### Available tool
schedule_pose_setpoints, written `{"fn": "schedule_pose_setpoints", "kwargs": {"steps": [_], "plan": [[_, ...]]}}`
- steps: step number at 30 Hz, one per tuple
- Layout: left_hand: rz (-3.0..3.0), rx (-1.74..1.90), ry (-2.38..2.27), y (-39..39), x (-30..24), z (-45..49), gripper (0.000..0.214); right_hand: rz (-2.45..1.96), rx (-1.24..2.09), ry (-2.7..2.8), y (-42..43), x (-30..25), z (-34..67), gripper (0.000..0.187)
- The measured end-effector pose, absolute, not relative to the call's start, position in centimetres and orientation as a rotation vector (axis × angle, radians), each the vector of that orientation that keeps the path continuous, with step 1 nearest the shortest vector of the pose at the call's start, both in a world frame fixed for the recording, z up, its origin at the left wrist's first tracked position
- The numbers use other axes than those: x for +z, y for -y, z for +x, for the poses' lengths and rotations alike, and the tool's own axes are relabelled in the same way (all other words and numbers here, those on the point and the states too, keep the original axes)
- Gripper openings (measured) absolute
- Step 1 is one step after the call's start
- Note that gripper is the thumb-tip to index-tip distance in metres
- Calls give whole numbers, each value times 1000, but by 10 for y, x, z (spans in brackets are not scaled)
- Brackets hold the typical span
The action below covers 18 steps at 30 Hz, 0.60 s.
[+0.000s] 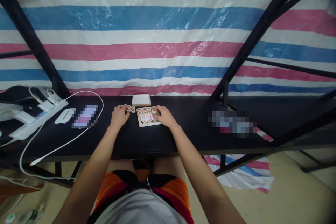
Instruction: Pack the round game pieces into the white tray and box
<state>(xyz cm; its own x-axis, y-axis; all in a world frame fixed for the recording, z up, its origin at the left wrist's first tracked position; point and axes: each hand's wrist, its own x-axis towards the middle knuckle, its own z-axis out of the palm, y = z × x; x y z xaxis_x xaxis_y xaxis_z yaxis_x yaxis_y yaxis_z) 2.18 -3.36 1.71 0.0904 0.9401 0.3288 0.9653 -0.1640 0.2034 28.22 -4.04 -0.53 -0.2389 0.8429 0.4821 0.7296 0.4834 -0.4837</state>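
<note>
A shallow white box (149,125) lies on the black table with round xiangqi pieces inside. Red-marked pieces (144,110) line its far side, and dark-marked ones show along the near side, with a pale patch between. My right hand (163,115) is at the box's far right corner, thumb and fingers closed on a piece (154,111). To the left of the box, several loose red-marked pieces (133,109) are grouped together. My left hand (120,116) curls its fingers round the left part of this group, partly hiding it.
A white box lid (141,100) stands behind the box. At left are a phone (85,116), a white flat device (65,116), a power strip (39,119) and a white cable (63,143). A blurred item (233,123) lies at right. Black frame bars (245,49) flank the table.
</note>
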Motion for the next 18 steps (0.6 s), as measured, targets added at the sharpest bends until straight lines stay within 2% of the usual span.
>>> {"fn": "schedule_pose_setpoints", "kwargs": {"steps": [5,12,18], "plan": [[-2188,-469,2122,32,14,19,33,-1328,243,2013,38,-9,281,13],[-2167,-626,2077,32,15,15,37,-1274,439,1900,31,-16,286,16],[-2200,-418,2192,31,16,12,39,-1269,450,1864,28,-19,287,17]]}}
